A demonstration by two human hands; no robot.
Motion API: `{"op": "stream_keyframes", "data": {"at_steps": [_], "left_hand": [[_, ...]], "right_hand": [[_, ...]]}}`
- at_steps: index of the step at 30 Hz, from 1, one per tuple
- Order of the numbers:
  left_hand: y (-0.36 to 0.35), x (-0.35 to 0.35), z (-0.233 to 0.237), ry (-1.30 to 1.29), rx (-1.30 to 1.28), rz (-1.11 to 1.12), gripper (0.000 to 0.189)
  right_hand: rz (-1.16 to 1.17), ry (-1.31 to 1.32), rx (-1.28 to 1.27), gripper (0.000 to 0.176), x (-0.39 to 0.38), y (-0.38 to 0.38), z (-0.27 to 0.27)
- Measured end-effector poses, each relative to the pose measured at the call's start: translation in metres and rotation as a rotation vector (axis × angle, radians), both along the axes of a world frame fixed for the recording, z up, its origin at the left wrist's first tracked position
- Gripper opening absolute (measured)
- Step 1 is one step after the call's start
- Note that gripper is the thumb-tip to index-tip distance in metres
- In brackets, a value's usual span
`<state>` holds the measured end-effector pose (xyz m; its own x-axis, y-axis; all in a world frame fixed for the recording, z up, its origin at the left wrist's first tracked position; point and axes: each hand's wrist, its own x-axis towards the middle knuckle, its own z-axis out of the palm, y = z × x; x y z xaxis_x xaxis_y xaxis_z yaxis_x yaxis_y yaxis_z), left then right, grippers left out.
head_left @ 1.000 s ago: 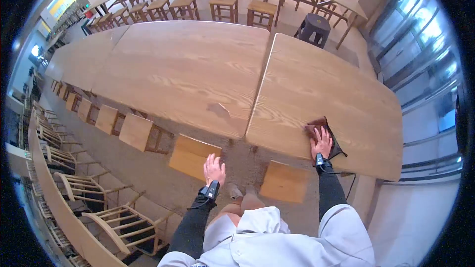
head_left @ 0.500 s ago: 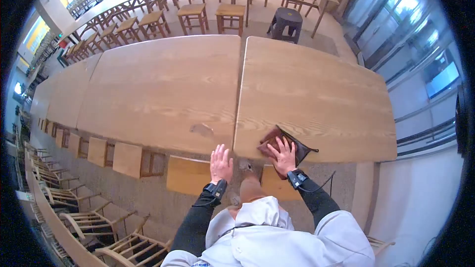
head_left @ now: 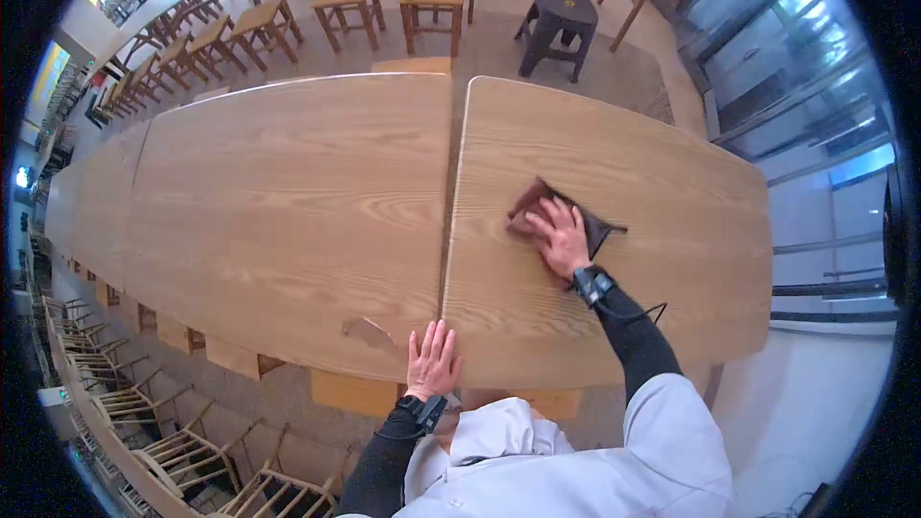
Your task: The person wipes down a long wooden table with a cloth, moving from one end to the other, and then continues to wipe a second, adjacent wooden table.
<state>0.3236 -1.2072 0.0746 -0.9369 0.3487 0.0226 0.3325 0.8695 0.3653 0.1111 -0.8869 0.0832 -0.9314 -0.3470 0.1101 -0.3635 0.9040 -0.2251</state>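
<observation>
Plainly, the reddish-brown cloth (head_left: 531,201) lies right of centre in the frame, on the right-hand tabletop (head_left: 681,201). The right hand (head_left: 564,240) is laid over it, fingers spread wide, seemingly pressing rather than pinching; whether the thumb hooks any cloth I cannot tell. A dark corner pokes out to the right of the fingers. With just a flat palm on it, the cloth could bunch or slip free if pressure eased or that loose corner folded under. The looped cable (head_left: 655,313) by the right wrist could catch on the table's near edge if the arm dropped low.

The left hand (head_left: 434,364), lower centre, is open and holds nothing, its fingers at the near edge beside the seam (head_left: 447,201). The damaged patch (head_left: 368,331) just left of it might snag skin or fabric if its surface is rough.
</observation>
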Motion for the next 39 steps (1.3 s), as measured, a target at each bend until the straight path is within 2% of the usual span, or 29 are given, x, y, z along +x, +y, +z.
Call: {"op": "stream_keyframes", "data": {"at_steps": [5, 8, 12, 16, 18, 20, 25, 30, 38, 39], "left_hand": [[-0.004, 0.004, -0.007, -0.034, -0.030, 0.008, 0.059], [-0.005, 0.005, -0.009, -0.045, -0.028, -0.003, 0.064], [-0.005, 0.004, -0.011, -0.039, -0.058, -0.008, 0.062], [-0.005, 0.008, -0.015, -0.028, -0.067, 0.001, 0.059], [-0.005, 0.008, -0.013, -0.042, -0.066, 0.013, 0.058], [-0.004, 0.007, -0.011, -0.058, -0.057, -0.001, 0.058], [-0.004, 0.004, -0.007, -0.067, -0.045, 0.004, 0.058], [-0.003, 0.003, -0.005, -0.035, -0.020, 0.005, 0.059], [-0.006, 0.005, -0.009, 0.056, 0.186, 0.055, 0.066], [-0.005, 0.003, -0.002, 0.069, 0.269, 0.091, 0.057]], "right_hand": [[-0.123, 0.070, 0.026, 0.054, -0.120, 0.010, -0.024], [-0.223, 0.134, 0.039, 0.052, -0.179, 0.022, -0.041], [-0.518, 0.224, 0.057, 0.055, -0.249, 0.035, -0.062], [-0.704, 0.090, 0.127, 0.051, -0.288, 0.028, -0.063], [-0.699, 0.068, 0.119, 0.051, -0.298, 0.017, -0.065], [-0.482, 0.076, 0.130, 0.051, -0.305, 0.004, -0.066], [-0.132, 0.125, 0.103, 0.051, -0.275, -0.028, -0.054], [0.048, 0.033, 0.064, 0.055, -0.194, -0.061, -0.031], [0.339, 0.063, -0.039, 0.052, 0.029, -0.103, 0.004], [0.356, 0.042, -0.047, 0.052, 0.061, -0.109, 0.009]]}}
